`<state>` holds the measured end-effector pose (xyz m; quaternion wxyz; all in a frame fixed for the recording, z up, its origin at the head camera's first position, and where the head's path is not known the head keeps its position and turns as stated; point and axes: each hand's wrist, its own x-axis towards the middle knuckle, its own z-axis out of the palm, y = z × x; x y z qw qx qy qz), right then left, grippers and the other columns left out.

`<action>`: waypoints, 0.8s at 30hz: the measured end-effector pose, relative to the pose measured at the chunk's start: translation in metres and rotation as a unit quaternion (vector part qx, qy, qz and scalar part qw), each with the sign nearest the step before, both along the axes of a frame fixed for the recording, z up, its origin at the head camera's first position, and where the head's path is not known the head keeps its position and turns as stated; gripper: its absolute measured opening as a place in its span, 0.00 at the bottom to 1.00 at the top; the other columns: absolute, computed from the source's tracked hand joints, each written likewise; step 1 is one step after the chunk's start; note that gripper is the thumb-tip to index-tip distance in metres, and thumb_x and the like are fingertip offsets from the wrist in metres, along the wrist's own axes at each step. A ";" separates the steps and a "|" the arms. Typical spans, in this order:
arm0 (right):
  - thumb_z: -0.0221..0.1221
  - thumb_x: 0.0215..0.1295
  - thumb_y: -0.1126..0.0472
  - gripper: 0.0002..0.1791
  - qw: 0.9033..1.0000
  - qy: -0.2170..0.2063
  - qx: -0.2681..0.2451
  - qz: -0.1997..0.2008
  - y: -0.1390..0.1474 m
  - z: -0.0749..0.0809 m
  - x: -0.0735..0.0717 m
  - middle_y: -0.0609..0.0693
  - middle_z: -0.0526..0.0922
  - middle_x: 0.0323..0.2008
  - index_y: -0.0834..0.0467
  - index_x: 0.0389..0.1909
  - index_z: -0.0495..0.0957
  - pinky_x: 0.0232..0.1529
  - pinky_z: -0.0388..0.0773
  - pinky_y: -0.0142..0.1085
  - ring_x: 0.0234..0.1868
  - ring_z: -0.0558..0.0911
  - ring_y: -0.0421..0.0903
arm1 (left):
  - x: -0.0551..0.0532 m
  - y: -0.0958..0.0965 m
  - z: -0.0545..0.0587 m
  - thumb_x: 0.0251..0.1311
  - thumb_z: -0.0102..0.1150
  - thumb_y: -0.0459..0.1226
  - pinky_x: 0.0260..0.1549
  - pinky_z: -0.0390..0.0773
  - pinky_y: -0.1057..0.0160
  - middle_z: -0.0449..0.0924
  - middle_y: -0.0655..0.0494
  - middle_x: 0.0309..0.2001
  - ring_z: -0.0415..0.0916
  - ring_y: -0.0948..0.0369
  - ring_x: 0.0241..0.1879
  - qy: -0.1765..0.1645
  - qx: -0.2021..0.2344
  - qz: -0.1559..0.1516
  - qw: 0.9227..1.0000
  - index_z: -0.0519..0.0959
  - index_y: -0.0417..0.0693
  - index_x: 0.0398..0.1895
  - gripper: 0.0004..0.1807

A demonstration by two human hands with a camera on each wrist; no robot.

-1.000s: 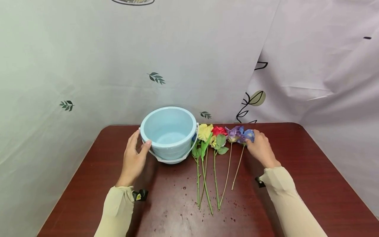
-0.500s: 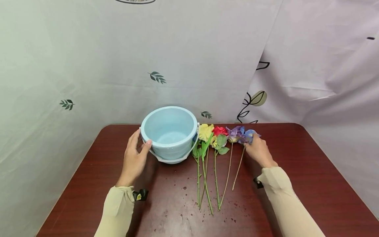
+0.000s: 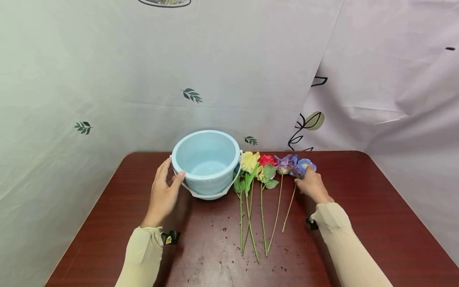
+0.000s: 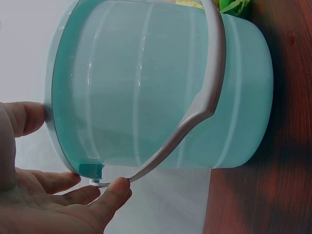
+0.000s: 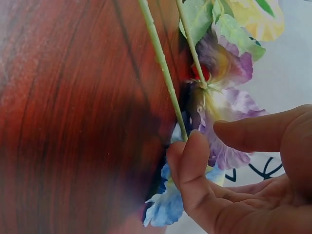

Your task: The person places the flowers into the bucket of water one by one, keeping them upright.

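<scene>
A light blue bucket (image 3: 206, 183) with a white handle (image 4: 214, 63) stands upright near the table's back edge. My left hand (image 3: 163, 197) rests against its left side. In the left wrist view, the thumb touches the rim and the fingers lie by the handle's pivot. My right hand (image 3: 312, 186) is at the blue flower (image 3: 305, 164), the rightmost of a row. In the right wrist view, the fingertips touch its stem (image 5: 163, 68) just below the bloom, while the thumb stays apart from them. A purple flower (image 3: 285, 164) lies right beside it.
Left of these lie a red flower (image 3: 267, 160), a yellow flower (image 3: 250, 161) and others, their stems pointing toward me. The bucket partly hides a dark blue bloom. Water drops dot the dark red table (image 3: 201, 247). A printed cloth (image 3: 229, 79) hangs behind.
My right hand has slid slightly left and down, from the blue bloom to the top of its stem. The left hand and bucket hold their place.
</scene>
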<state>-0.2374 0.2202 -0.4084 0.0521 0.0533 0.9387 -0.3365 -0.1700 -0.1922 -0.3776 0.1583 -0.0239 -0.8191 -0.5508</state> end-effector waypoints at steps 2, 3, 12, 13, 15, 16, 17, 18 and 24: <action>0.54 0.67 0.65 0.40 1.000 -0.009 -0.011 0.000 0.000 -0.001 -0.001 0.77 0.73 0.44 0.79 0.68 0.42 0.32 0.84 0.44 0.22 0.81 0.46 | 0.000 0.000 0.000 0.69 0.53 0.41 0.66 0.67 0.55 0.52 0.50 0.72 0.57 0.57 0.67 0.001 0.002 0.000 1.000 0.54 0.45 0.75 0.35; 0.54 0.67 0.65 0.40 1.000 -0.012 -0.016 0.000 -0.001 -0.001 -0.001 0.78 0.72 0.45 0.79 0.68 0.41 0.30 0.84 0.43 0.22 0.81 0.46 | 0.000 0.000 0.000 0.69 0.53 0.41 0.66 0.67 0.55 0.52 0.50 0.72 0.57 0.57 0.67 0.002 0.002 0.000 1.000 0.54 0.45 0.74 0.34; 0.55 0.67 0.66 0.46 0.999 -0.040 -0.012 0.001 -0.002 -0.004 -0.003 0.84 0.64 0.54 0.78 0.69 0.33 0.41 0.83 0.48 0.21 0.82 0.48 | 0.000 0.000 0.000 0.69 0.53 0.41 0.66 0.66 0.54 0.53 0.50 0.72 0.59 0.56 0.67 -0.001 0.001 0.000 1.000 0.54 0.45 0.75 0.35; 0.55 0.66 0.66 0.46 0.999 -0.042 -0.015 0.001 -0.002 -0.004 -0.003 0.85 0.60 0.56 0.77 0.70 0.33 0.40 0.83 0.48 0.20 0.82 0.48 | 0.000 0.000 0.000 0.69 0.53 0.41 0.66 0.66 0.54 0.52 0.50 0.72 0.59 0.56 0.67 -0.001 0.001 0.000 1.000 0.53 0.45 0.75 0.35; 0.55 0.66 0.67 0.46 0.999 -0.046 -0.021 0.001 -0.002 -0.004 -0.003 0.86 0.53 0.59 0.77 0.70 0.32 0.36 0.84 0.45 0.20 0.82 0.47 | 0.000 0.001 0.001 0.69 0.53 0.42 0.66 0.66 0.55 0.52 0.50 0.72 0.59 0.55 0.66 -0.002 0.000 -0.002 1.000 0.53 0.45 0.75 0.35; 0.55 0.66 0.67 0.47 0.999 -0.048 -0.023 0.001 -0.001 -0.004 -0.003 0.87 0.51 0.60 0.76 0.70 0.31 0.33 0.85 0.44 0.20 0.81 0.47 | 0.000 0.001 0.001 0.69 0.53 0.42 0.66 0.66 0.55 0.52 0.50 0.72 0.59 0.55 0.67 -0.003 0.000 -0.003 1.000 0.53 0.45 0.75 0.35; 0.55 0.66 0.68 0.47 0.998 -0.050 -0.023 0.000 -0.001 -0.005 -0.003 0.87 0.50 0.61 0.76 0.70 0.30 0.31 0.85 0.43 0.20 0.81 0.46 | 0.000 0.001 0.001 0.69 0.53 0.42 0.66 0.66 0.55 0.52 0.50 0.72 0.59 0.55 0.67 -0.003 -0.001 -0.004 1.000 0.53 0.45 0.75 0.35; 0.55 0.66 0.68 0.47 0.998 -0.051 -0.022 0.001 -0.001 -0.005 -0.004 0.87 0.50 0.61 0.76 0.70 0.29 0.30 0.84 0.41 0.19 0.81 0.46 | 0.000 0.001 0.001 0.69 0.53 0.42 0.66 0.67 0.55 0.52 0.50 0.73 0.59 0.55 0.67 -0.004 -0.002 -0.004 1.000 0.53 0.46 0.75 0.35; 0.55 0.66 0.67 0.47 0.999 -0.038 -0.007 0.001 -0.002 -0.011 -0.005 0.85 0.65 0.53 0.77 0.69 0.31 0.28 0.83 0.40 0.16 0.80 0.46 | 0.000 0.000 0.001 0.69 0.53 0.42 0.65 0.67 0.54 0.51 0.50 0.73 0.61 0.53 0.66 -0.006 -0.005 -0.004 1.000 0.52 0.45 0.75 0.35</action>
